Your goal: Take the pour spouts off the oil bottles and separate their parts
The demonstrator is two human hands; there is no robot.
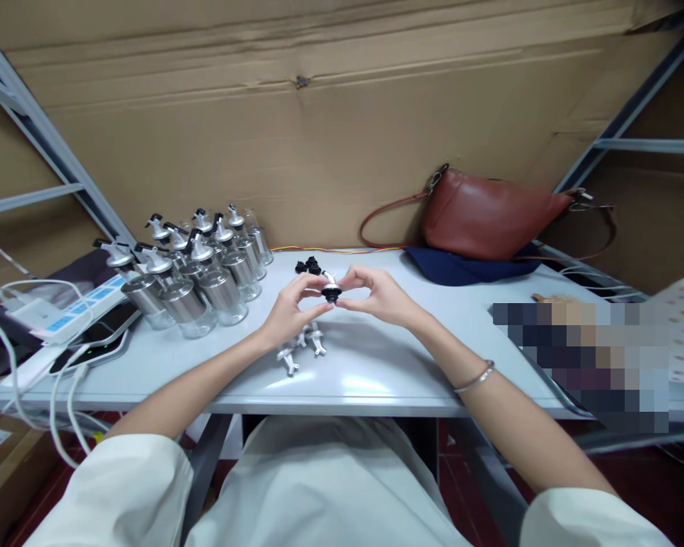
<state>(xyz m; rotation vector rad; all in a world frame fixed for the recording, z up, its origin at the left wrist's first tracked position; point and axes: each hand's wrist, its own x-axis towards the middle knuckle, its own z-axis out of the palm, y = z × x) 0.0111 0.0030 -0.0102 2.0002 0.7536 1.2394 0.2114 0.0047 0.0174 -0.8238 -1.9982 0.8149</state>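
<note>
Between my two hands, just above the table, is a bottle pourer spout (331, 291) with a silver top and a black ribbed stopper underneath. My left hand (293, 308) pinches it from the left with thumb and fingers. From the right, my right hand (379, 296) grips the same spout at its top and base. Below my left hand lie several loose silver spout tops (302, 348). Behind the hands sits a small cluster of black stoppers (308, 265).
Several glass bottles (188, 308) with steel sleeves, many fitted with spouts, stand at the left. Near them are a power strip (85, 308) and white cables (57, 387). A brown handbag (484, 216) rests on dark blue cloth (450, 270) at the back right. Cardboard (330, 152) lines the back.
</note>
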